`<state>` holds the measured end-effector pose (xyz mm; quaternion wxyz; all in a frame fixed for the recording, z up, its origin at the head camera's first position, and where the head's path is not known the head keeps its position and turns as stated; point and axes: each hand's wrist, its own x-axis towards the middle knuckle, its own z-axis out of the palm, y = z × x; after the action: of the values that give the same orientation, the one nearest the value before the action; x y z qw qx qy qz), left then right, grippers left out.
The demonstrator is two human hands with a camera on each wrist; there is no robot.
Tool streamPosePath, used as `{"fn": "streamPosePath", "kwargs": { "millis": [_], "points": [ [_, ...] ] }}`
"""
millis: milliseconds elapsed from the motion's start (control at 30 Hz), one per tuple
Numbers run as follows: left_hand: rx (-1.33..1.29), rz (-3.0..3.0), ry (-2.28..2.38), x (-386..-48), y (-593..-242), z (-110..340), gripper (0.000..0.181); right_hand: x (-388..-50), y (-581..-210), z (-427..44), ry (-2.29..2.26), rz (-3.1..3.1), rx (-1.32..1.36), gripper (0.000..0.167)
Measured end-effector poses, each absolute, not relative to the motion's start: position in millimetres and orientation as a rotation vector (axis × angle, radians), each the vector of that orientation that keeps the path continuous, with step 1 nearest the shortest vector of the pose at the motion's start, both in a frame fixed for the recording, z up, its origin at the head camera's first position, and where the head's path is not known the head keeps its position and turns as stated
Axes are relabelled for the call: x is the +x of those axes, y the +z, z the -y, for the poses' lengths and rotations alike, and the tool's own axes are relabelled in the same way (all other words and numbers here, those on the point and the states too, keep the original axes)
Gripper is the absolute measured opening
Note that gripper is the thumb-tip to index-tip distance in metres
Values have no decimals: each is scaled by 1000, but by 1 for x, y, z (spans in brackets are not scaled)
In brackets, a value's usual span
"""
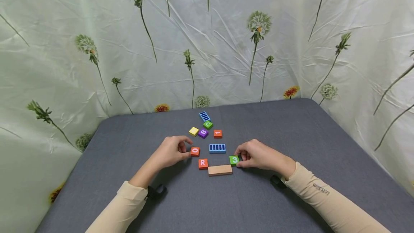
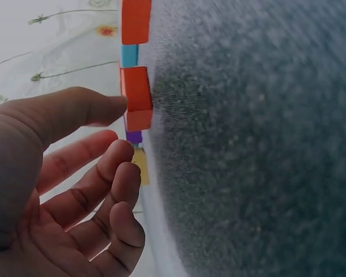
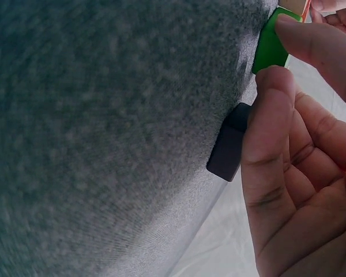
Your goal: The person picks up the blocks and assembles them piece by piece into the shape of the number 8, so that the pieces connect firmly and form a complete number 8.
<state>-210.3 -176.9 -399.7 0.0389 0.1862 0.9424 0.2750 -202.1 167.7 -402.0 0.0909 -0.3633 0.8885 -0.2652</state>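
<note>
Hands, two, bare, set well apart over a grey table (image 1: 129, 137); left hand (image 1: 172, 150) — thumb tip against a red tile marked 0 or O (image 1: 195, 151), the other fingers bent and spread away from the thumb, with a visible gap, so the hand is not clamped; right hand (image 1: 257, 154) — thumb and forefinger pinching opposite edges of a green 3 tile (image 1: 234, 160), which lies just beyond the right end of a plain wooden bar (image 1: 220, 170).

Other pieces: red R tile (image 1: 203, 164), just beside the bar's left end, nearer the wearer than the 0 or O; blue barred tile (image 1: 217, 148), lying crosswise between the two hands; red 1 tile (image 1: 218, 133), behind it, numeral on its side; purple 8 tile (image 1: 203, 133), turned cornerwise; yellow tile (image 1: 193, 131), just left of the purple; green C tile (image 1: 208, 124), farther back; second blue barred tile (image 1: 205, 116), farthest of all, set aslant.

Apparel and setting: beige sleeves (image 1: 310, 186), lettering on the right one; black wrist straps (image 1: 157, 192); pale curtain (image 1: 213, 71), printed with dandelions, behind the table.
</note>
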Motion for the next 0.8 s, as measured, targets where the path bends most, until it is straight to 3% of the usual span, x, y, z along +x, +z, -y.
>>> {"fn": "streamPosePath", "kwargs": {
  "millis": [800],
  "points": [
    [638, -2864, 753, -215, -407, 186, 22, -201, -403, -169, -803, -2638, -1078, 17]
  ]
}}
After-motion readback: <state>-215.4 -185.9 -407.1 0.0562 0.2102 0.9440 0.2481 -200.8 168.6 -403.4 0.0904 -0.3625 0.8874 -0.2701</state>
